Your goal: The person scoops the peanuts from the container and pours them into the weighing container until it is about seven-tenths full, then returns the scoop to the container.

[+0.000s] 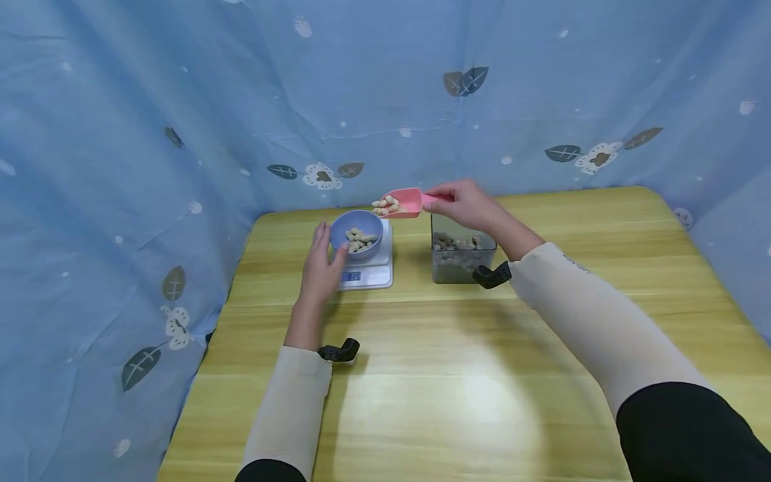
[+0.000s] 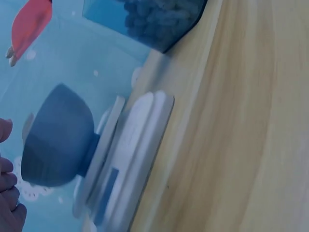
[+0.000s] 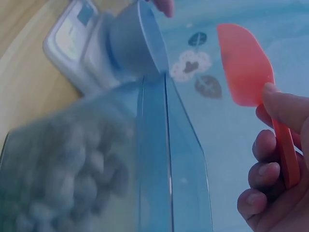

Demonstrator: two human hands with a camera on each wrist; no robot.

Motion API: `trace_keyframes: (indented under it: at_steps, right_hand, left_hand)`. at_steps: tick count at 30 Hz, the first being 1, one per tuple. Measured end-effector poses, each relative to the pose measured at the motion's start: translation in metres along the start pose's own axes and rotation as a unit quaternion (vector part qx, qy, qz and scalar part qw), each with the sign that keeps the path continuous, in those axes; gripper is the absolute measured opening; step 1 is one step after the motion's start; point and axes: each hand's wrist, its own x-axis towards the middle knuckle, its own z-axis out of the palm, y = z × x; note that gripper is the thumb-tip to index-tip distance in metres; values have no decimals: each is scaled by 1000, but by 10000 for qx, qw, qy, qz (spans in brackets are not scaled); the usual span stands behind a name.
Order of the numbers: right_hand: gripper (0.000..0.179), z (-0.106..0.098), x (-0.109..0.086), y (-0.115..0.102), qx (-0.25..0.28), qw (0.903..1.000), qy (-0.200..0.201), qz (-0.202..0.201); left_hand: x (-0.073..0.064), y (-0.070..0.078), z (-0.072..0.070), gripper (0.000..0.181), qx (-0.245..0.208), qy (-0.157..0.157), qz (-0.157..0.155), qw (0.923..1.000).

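My right hand (image 1: 466,203) grips the handle of a pink scoop (image 1: 408,202) that carries several peanuts (image 1: 385,205) in their shells. The scoop is up in the air, its front edge close to the rim of a blue bowl (image 1: 340,227). More peanuts (image 1: 360,239) lie in the bowl, which stands on a white kitchen scale (image 1: 385,268) with a lit display. Fingers straight and thumb spread, my left hand (image 1: 321,266) is at the bowl's left side. In the left wrist view, a gap shows between these fingers and the blue bowl (image 2: 60,140).
Below my right hand stands a clear, dark-tinted container (image 1: 460,268) partly filled with peanuts. The wooden table (image 1: 421,375) ends at the back against a blue patterned curtain (image 1: 385,100), which also hangs along the left side.
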Motion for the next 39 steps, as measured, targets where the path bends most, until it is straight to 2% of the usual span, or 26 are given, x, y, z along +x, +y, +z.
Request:
trace_keyframes:
  at_steps: [8, 13, 16, 20, 22, 27, 30, 32, 34, 35, 39]
  right_hand:
    - [42, 29, 26, -13, -460, 9985, -289, -101]
    - [37, 50, 36, -17, -1230, 9917, -305, -237]
    - [37, 57, 35, -24, -1834, 9824, -171, -318]
    - [32, 64, 31, -34, -2590, 9632, 62, -716]
    - [27, 67, 30, -38, -2965, 9486, 224, -1082]
    - [24, 71, 27, -39, -3795, 9021, 860, -1865]
    - [23, 71, 27, -37, -3908, 8892, 1203, -2052]
    - [20, 68, 27, -36, -3821, 8921, 1304, -2028]
    - [17, 63, 26, -37, -3578, 9058, 1265, -1883]
    - [17, 60, 25, -37, -3376, 9165, 1216, -1770]
    - [29, 43, 17, -34, -2381, 9643, 741, -892]
  left_hand:
    - [-1, -17, 4, 69, -158, -171, -339, 9992]
    - [-1, -17, 6, 68, -179, -145, -404, 9989]
    - [-1, -16, 6, 67, -199, -104, -374, 9990]
    - [-1, -16, 7, 66, -206, -32, -289, 9994]
    - [-1, -16, 8, 66, -215, 2, -279, 9994]
    - [-1, -17, 10, 66, -271, 41, -308, 9991]
    - [-2, -16, 9, 66, -298, 41, -343, 9990]
    - [-3, -15, 8, 66, -319, 41, -372, 9988]
    - [-3, -14, 7, 66, -304, 42, -380, 9988]
    - [-3, -13, 7, 66, -307, 47, -365, 9988]
    - [-4, -9, 4, 67, -165, 72, -280, 9994]
